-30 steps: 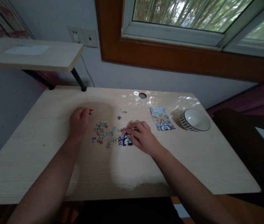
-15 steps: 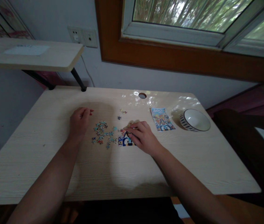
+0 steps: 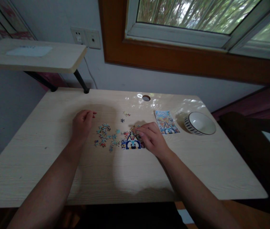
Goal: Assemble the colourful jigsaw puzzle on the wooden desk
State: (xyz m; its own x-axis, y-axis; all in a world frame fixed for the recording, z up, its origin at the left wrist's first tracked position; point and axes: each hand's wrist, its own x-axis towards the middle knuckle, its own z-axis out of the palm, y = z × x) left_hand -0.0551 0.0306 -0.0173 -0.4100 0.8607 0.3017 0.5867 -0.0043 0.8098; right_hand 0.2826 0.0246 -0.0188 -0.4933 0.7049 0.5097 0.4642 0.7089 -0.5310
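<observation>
On the pale wooden desk (image 3: 53, 165) lies a partly joined jigsaw (image 3: 132, 142) showing a blue and white cartoon face. Several loose jigsaw pieces (image 3: 104, 137) are scattered just to its left, and a few more pieces (image 3: 124, 116) lie farther back. My right hand (image 3: 153, 139) rests at the jigsaw's right edge, its bent fingers lying on the pieces there with nothing held. To the left of the loose pieces my left hand (image 3: 82, 122) rests on the desk, fingers curled with the tips together; whether a piece sits in them is hidden.
A printed picture card (image 3: 166, 121) lies right of the jigsaw, and beyond it stands a white bowl (image 3: 199, 123) with a striped outside. A cable hole (image 3: 146, 98) is at the desk's back edge. A raised shelf (image 3: 34, 57) hangs over the back left corner.
My right hand has slid to the right off the joined jigsaw, uncovering the blue and white face. The left hand has hardly moved.
</observation>
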